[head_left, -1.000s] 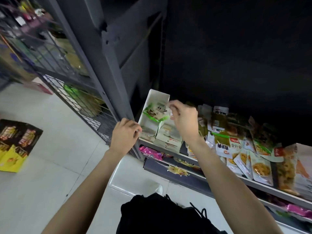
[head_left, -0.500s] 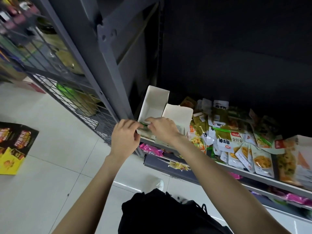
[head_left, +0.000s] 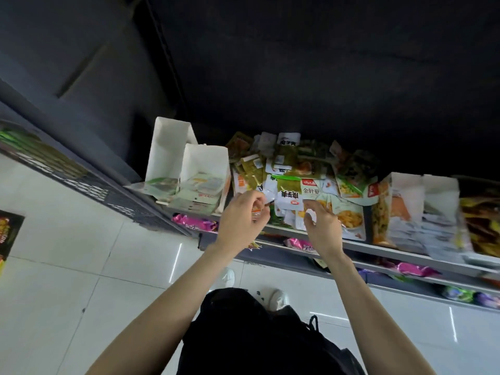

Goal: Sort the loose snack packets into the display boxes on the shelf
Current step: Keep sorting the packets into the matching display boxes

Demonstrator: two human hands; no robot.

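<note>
Two white display boxes stand at the shelf's left end: the outer box (head_left: pixel 166 150) has a green packet (head_left: pixel 162 184) at its mouth, and the inner box (head_left: pixel 207 159) holds pale packets. A pile of loose snack packets (head_left: pixel 293 182) covers the middle of the shelf (head_left: pixel 378 246). My left hand (head_left: pixel 240 221) is at the pile's front left, its curled fingers pinching a small packet (head_left: pixel 257 211). My right hand (head_left: pixel 322 228) hovers over the pile's front edge with its fingers loosely curled, holding nothing that I can see.
More white boxes (head_left: pixel 422 201) with packets stand to the right of the pile. Lower shelves hold pink packets (head_left: pixel 193 222). A dark wire rack (head_left: pixel 81 169) is at the left, and a dark carton (head_left: pixel 8 234) lies on the tiled floor.
Both hands have moved right, from the mouths of the left display boxes to the loose pile. The left hand now pinches a small packet.
</note>
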